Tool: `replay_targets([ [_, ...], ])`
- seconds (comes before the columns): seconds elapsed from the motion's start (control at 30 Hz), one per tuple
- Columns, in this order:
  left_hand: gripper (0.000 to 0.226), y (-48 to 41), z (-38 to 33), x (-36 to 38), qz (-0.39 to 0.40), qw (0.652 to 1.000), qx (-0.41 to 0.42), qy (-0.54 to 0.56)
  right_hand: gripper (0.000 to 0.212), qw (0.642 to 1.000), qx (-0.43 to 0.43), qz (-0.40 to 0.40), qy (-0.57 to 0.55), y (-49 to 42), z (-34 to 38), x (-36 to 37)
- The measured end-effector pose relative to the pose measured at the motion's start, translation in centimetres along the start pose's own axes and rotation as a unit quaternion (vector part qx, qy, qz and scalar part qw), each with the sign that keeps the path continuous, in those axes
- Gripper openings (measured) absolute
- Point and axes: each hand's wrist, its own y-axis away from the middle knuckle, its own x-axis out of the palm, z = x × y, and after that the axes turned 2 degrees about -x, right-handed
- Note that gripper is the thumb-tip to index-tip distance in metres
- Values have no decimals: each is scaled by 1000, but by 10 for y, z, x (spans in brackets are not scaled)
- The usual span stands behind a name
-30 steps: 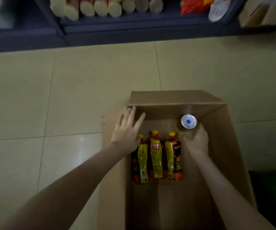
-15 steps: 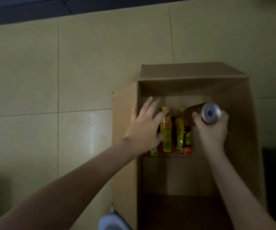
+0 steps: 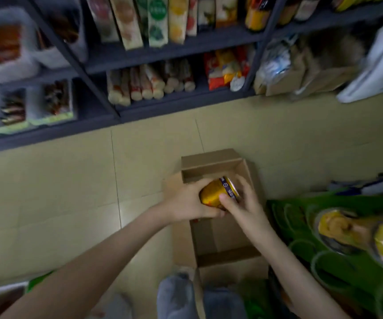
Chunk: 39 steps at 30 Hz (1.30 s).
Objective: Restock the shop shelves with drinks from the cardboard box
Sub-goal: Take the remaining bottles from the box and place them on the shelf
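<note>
An open cardboard box (image 3: 218,240) stands on the tiled floor in front of me. Above its far end I hold a yellow drink can (image 3: 215,192) with a dark band near its top, lying on its side. My left hand (image 3: 186,204) curls round the can's body from the left. The fingers and thumb of my right hand (image 3: 243,203) grip the can's top end. My hands hide the bottles in the box; only a red sliver shows below my left hand.
Dark shelves (image 3: 181,104) with snack packs and biscuit rolls run along the far side of the floor. A green display rack (image 3: 337,254) holding yellow cans stands close on my right. White bags (image 3: 379,65) hang at the upper right. My knees (image 3: 179,298) show at the bottom.
My right hand lifted the can out of the box. My left hand left the bottles and took hold of the can too. My head rose, bringing the shelves into view.
</note>
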Motion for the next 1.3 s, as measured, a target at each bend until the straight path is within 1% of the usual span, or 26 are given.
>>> replay_targets([
  [0.03, 76, 11, -15, -12, 17, 999, 15, -38, 81, 995, -61, 19, 79, 11, 15, -11],
  [0.07, 76, 22, -30, -21, 32, 996, 31, -79, 79, 979, -124, 39, 155, 23, 29, -23],
  [0.1, 76, 32, -45, -28, 44, 992, 44, -111, 71, 959, -180, 59, 211, 35, 41, -33],
  [0.17, 68, 50, -73, -37, 66, 987, 72, -129, 51, 935, -225, 82, 260, 64, 64, -51],
  [0.23, 59, 71, -105, -41, 101, 982, 107, -122, 45, 936, -227, 50, 266, 102, 81, -65],
  [0.3, 56, 92, -136, -41, 138, 974, 147, -108, 49, 946, -207, 10, 248, 148, 94, -79],
  [0.37, 52, 116, -171, -32, 179, 963, 182, -84, 67, 950, -196, -36, 243, 197, 103, -90],
  [0.43, 51, 137, -208, -13, 211, 951, 209, -80, 84, 945, -169, -100, 263, 242, 106, -100],
  [0.5, 55, 160, -246, 14, 228, 938, 244, -89, 90, 934, -135, -177, 279, 288, 104, -114],
  [0.57, 61, 184, -282, 48, 243, 920, 289, -103, 85, 924, -121, -256, 258, 339, 100, -129],
  [0.63, 71, 213, -313, 86, 247, 897, 343, -132, 79, 905, -120, -338, 228, 394, 94, -141],
  [0.73, 64, 271, -350, 151, 233, 853, 435, -171, 69, 880, -123, -429, 163, 486, 77, -151],
  [0.8, 61, 320, -367, 201, 234, 823, 490, -168, 62, 864, -125, -474, 115, 554, 59, -152],
  [0.9, 55, 396, -386, 280, 252, 775, 563, -140, 63, 841, -117, -527, 46, 660, 29, -150],
  [0.97, 50, 445, -401, 332, 263, 746, 603, -104, 64, 813, -117, -570, 27, 729, 7, -151],
  [1.0, 49, 469, -408, 356, 264, 737, 617, -83, 64, 796, -117, -594, 20, 762, -3, -151],
  [1.1, 49, 535, -437, 415, 261, 721, 642, -17, 63, 746, -122, -655, 1, 847, -24, -153],
  [1.2, 41, 588, -469, 455, 247, 704, 665, 30, 57, 697, -147, -702, -13, 911, -27, -166],
  [1.3, 34, 624, -499, 482, 248, 674, 694, 52, 58, 641, -190, -743, -30, 960, -23, -186],
])
